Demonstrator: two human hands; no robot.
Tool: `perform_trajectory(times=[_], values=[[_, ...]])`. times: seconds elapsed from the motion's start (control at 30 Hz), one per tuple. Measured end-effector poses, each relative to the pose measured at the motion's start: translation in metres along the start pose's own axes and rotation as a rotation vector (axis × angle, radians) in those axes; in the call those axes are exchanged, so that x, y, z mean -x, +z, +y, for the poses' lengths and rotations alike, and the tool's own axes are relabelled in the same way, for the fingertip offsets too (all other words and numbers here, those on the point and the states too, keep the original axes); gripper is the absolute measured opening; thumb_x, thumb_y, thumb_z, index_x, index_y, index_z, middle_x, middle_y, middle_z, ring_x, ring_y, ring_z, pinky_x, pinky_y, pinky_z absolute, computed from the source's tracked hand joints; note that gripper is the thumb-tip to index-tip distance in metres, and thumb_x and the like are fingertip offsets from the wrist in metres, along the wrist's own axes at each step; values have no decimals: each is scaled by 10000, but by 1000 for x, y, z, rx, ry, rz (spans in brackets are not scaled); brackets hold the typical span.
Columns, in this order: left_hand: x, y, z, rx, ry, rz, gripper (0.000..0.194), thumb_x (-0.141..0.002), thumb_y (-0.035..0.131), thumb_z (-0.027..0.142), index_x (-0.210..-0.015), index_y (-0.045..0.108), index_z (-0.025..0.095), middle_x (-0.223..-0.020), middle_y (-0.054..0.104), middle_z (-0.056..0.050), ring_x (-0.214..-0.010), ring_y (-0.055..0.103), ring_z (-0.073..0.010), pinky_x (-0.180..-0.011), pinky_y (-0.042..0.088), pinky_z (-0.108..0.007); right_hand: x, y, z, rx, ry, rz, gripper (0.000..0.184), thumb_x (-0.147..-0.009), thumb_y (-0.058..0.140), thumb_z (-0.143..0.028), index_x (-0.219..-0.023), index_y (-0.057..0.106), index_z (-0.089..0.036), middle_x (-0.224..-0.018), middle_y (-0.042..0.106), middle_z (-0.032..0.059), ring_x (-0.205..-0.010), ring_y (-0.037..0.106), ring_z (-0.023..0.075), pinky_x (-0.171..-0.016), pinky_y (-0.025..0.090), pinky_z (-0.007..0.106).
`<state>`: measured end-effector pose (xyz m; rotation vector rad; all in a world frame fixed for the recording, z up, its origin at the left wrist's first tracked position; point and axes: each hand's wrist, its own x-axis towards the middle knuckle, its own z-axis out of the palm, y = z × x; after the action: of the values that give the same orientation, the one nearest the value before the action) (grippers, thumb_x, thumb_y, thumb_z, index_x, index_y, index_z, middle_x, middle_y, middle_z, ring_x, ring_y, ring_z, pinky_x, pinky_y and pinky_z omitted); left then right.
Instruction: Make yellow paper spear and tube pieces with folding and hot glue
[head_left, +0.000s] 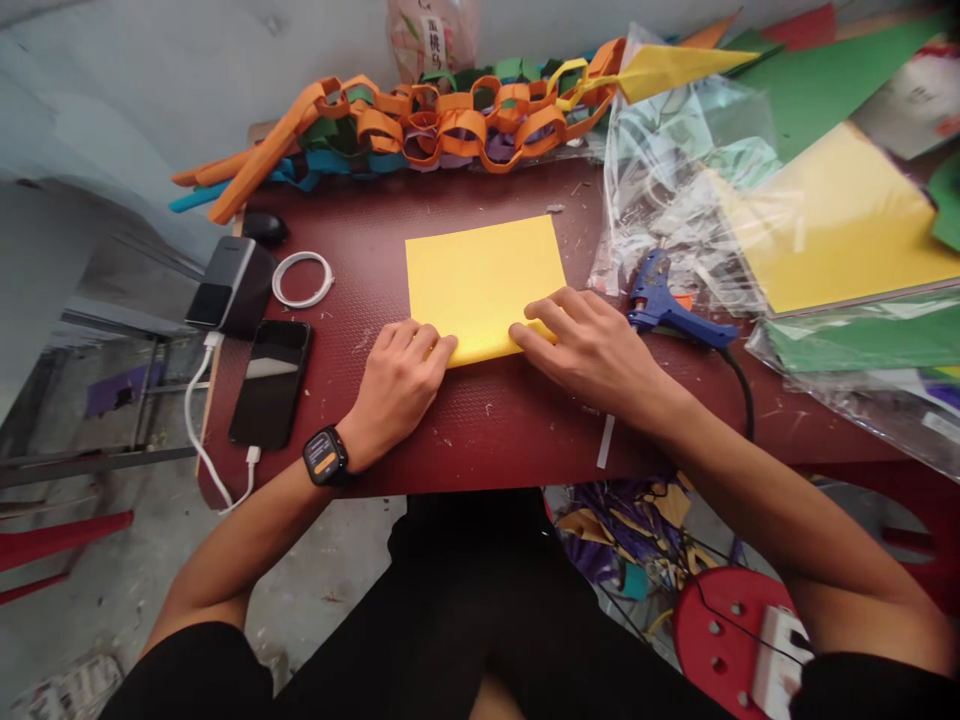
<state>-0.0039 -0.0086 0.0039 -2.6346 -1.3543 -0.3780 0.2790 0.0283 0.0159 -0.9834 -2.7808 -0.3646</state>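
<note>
A sheet of yellow paper (484,280) lies on the dark red table in front of me, its near edge curled up into a rounded fold. My left hand (405,385) has its fingers bent over the near left corner of the sheet, thumb against the curled edge. At the near right corner my right hand (581,340) pinches the same edge, with thumb and forefinger on the paper. Both hands are closed on the sheet, and part of its edge is hidden beneath the fingers. A black smartwatch (326,455) sits on the left wrist.
Orange paper chains (457,125) line the back. On the right are a blue glue gun (667,300), clear plastic bags (652,170) and yellow sheets (832,230). A phone (270,385), charger (231,285) and white cable coil (302,279) lie left. Below stands a red stool (705,640).
</note>
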Motion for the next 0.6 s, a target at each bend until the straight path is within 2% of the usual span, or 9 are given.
perform_trajectory(times=[0.07, 0.13, 0.23, 0.27, 0.3, 0.4, 0.5, 0.53, 0.6], values=[[1, -2, 1, -9, 15, -6, 314, -1112, 487, 102, -1263, 758, 149, -1102, 788, -166, -1003, 689, -327, -886, 565, -486, 2, -1, 0, -79, -16, 4, 224, -1158, 568, -276, -1270, 740, -185, -1236, 754, 159, -1081, 592, 309, -878, 445, 415], [3, -5, 2, 2, 40, -31, 311, -1130, 526, 163, -1371, 719, 128, -1158, 803, -172, -1008, 709, -325, -871, 570, -474, 5, -1, 0, -166, -34, -8, 302, -1160, 604, -385, -1333, 721, -167, -1242, 763, 158, -1091, 606, 306, -899, 459, 412], [5, -10, 2, 73, 68, -47, 489, -1143, 637, 443, -1463, 658, 73, -1168, 812, -187, -1035, 734, -339, -863, 584, -463, 10, 0, -1, -181, -33, -5, 438, -1161, 599, -423, -1477, 662, -125, -1195, 768, 163, -1066, 608, 311, -900, 455, 429], [6, -12, 1, 105, 71, -36, 534, -1135, 650, 507, -1437, 668, 68, -1144, 814, -183, -1027, 741, -335, -857, 587, -456, 11, -1, -1, -163, -19, 6, 458, -1160, 595, -418, -1502, 650, -118, -1182, 765, 168, -1068, 605, 320, -902, 450, 443], [5, -14, 1, 128, 69, -14, 498, -1137, 648, 512, -1379, 695, 79, -1110, 818, -171, -1000, 747, -324, -840, 587, -445, 13, -2, -2, -144, 3, 21, 448, -1157, 590, -398, -1508, 652, -128, -1171, 761, 169, -1075, 600, 328, -911, 446, 461], [3, -19, 2, 110, 57, 113, 185, -1157, 600, 246, -1125, 759, 158, -1044, 836, -122, -962, 765, -287, -825, 587, -434, 17, -7, -4, -102, 59, 72, 340, -1129, 568, -246, -1439, 708, -243, -1160, 758, 122, -1092, 589, 323, -986, 432, 517], [2, -22, 6, 21, 68, 237, 249, -1103, 580, 63, -1099, 787, 202, -1188, 861, -115, -1146, 786, -311, -995, 615, -527, 21, -12, -5, -57, 14, 129, 414, -1070, 571, -107, -1372, 743, -331, -1198, 767, 67, -1105, 584, 298, -1050, 408, 549], [4, -22, 7, -9, 76, 231, 270, -1093, 583, 44, -1147, 796, 202, -1265, 853, -127, -1206, 781, -324, -1051, 610, -564, 22, -12, -6, -23, -14, 141, 419, -1065, 572, -88, -1363, 752, -321, -1218, 771, 67, -1107, 583, 294, -1049, 407, 543], [8, -21, 11, -66, 106, 131, 302, -1087, 586, 34, -1265, 793, 165, -1408, 810, -174, -1278, 767, -348, -1102, 608, -589, 25, -12, -8, 63, -62, 120, 377, -1074, 565, -69, -1336, 771, -246, -1230, 782, 91, -1091, 584, 289, -1024, 415, 509]])
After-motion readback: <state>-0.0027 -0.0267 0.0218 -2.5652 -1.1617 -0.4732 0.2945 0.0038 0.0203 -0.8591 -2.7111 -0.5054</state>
